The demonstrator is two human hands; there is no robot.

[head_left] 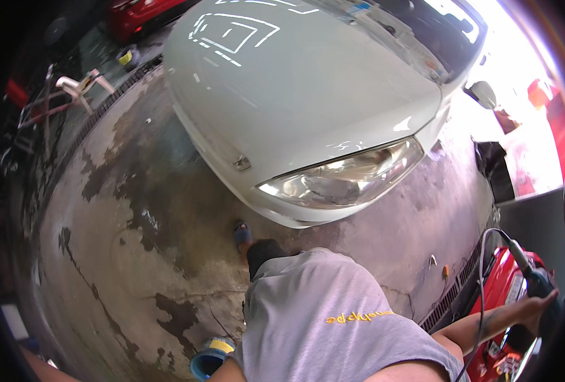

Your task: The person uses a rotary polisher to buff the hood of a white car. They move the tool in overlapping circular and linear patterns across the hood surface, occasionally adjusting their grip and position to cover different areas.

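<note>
- Right hand [538, 312], far right: I see it curled around a dark teal corded tool [537, 280], out to the person's right in front of a red car part [495, 296].
- Cord [484, 254] loops up from the tool's top end.
- Left hand: outside my view; I cannot tell its grip.
- White car [263, 108] ahead, headlight [349, 178] facing the person.
- Blue bucket [200, 366] low, beside the person, something yellow [221, 344] at its rim.
</note>
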